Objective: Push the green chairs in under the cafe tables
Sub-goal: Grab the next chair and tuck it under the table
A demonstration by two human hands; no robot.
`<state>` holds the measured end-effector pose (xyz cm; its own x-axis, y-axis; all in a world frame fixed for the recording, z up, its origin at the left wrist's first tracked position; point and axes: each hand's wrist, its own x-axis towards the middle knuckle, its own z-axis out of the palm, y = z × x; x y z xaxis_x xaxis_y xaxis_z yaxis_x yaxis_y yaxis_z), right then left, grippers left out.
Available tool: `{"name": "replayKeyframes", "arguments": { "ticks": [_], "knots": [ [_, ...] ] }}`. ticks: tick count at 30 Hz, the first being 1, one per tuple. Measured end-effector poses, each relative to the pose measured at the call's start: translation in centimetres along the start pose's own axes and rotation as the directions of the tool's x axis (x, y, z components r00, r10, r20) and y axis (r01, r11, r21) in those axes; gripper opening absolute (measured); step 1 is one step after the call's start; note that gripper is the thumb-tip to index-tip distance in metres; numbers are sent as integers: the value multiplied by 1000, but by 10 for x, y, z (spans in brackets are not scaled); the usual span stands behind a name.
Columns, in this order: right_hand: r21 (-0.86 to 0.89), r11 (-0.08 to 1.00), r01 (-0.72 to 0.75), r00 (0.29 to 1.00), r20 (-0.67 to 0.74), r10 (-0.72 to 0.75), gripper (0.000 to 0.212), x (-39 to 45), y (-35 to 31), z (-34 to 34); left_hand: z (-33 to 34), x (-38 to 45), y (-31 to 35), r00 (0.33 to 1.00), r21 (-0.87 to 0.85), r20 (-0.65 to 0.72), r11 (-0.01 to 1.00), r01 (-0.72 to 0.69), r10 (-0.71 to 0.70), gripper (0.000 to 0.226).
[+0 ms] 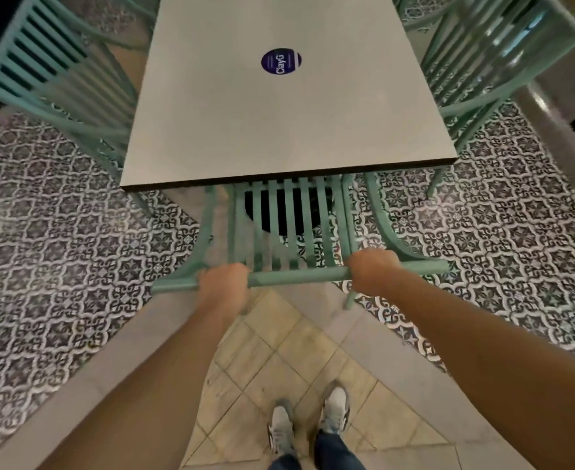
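**Patterned floor, plain path, one sticker**

A round dark-blue sticker (pixel 281 61) reads "ClayG" in white letters. The floor has ornate black-and-white patterned tiles (pixel 76 239) on both sides, bordered by a plain grey strip (pixel 157 320), with beige diagonal tiles (pixel 279 354) between. Two grey sneakers (pixel 308 422) and blue jeans cuffs (pixel 333 452) stand there.

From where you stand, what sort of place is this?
Probably a cafe seating area: a square table with a round logo sticker, matching green slatted chairs on three sides, and a patterned tile floor.
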<state>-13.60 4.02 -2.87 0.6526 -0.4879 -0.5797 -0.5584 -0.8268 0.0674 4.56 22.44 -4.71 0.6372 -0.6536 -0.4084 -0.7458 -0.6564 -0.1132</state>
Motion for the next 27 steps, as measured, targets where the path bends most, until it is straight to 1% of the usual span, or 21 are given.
{"name": "replayKeyframes", "arguments": {
  "ticks": [2,6,11,15,19,23,27],
  "knots": [
    [-3,1000,-9,1000,7,9,19,-1,0,-1,-3,-3,2,1000,16,-15,1000,3,-3,16],
    [14,1000,-11,999,39,11,20,-11,-3,3,-3,-15,2,1000,47,2,999,-5,5,21],
    [23,1000,-8,996,84,6,21,-39,-8,24,8,-50,5,1000,69,25,998,-3,1,20],
    [30,1000,-4,996,89,2,20,-69,-10,40,18,-85,11,998,94,59,995,-18,12,21],
    [8,1000,12,996,89,-12,21,-99,-13,58,35,-119,16,997,57,70,998,8,-12,19],
    [-22,999,27,996,86,-25,22,-126,-19,76,51,-147,17,997,30,77,1000,-3,1,23],
    [-16,999,39,996,76,-38,26,-146,-22,91,63,-172,21,996,35,86,999,-2,-1,24]
  ]
}}
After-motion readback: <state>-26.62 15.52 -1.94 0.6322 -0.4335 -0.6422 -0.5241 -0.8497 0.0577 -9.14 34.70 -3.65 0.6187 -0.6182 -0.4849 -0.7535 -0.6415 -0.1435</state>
